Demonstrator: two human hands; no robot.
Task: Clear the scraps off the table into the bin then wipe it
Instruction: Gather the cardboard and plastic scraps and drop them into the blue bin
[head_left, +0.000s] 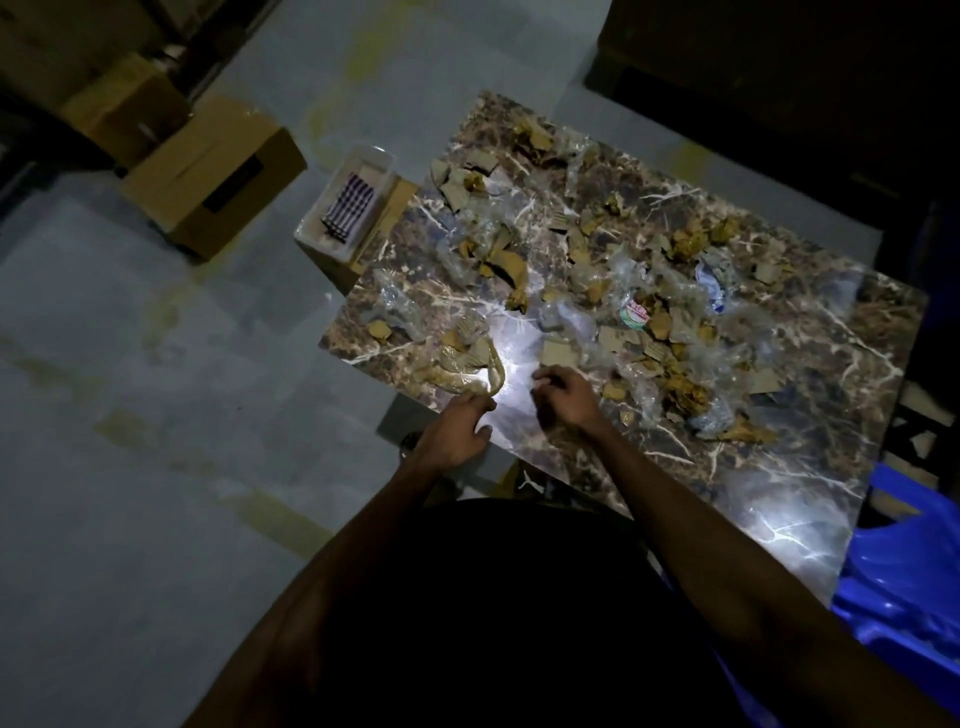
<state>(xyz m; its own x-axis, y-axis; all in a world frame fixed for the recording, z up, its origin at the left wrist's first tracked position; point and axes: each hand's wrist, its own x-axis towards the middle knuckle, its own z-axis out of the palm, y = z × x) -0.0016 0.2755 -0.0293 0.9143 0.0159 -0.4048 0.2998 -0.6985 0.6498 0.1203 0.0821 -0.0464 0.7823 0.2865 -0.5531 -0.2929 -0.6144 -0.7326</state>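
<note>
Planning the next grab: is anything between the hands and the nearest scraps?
Nothing visible. The left hand touches the curled brown scrap; the right hand rests on bare table beside a cardboard piece. No bin is identifiable.

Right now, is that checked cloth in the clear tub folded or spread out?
Folded. The checked cloth lies as a compact rectangle inside the clear tub, beside the table.

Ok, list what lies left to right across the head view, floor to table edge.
Cardboard box → clear tub holding a checked cloth → marble table strewn with scraps → blue plastic item.
</note>
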